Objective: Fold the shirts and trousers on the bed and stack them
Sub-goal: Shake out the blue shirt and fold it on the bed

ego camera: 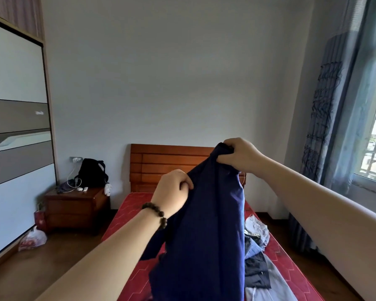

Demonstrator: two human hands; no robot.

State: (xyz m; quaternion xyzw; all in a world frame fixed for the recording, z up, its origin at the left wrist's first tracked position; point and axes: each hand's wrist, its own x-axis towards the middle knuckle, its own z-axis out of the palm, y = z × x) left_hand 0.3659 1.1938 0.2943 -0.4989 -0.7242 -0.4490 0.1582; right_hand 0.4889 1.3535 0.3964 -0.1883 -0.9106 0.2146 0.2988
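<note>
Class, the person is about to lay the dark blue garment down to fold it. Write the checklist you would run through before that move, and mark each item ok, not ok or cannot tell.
1. Left hand grips the dark blue garment: ok, fingers curled into the cloth.
2. Right hand grips its top edge: ok, cloth bunched in the fist.
3. Garment hangs straight: not ok, it is bunched and twisted.
4. Shirt or trousers: cannot tell, its shape is hidden in the folds.
5. Bare space on the bed to lay it flat: ok, the left side shows bare red cover.
6. Clothes pile kept out of the way: ok, it lies along the right side.
</note>
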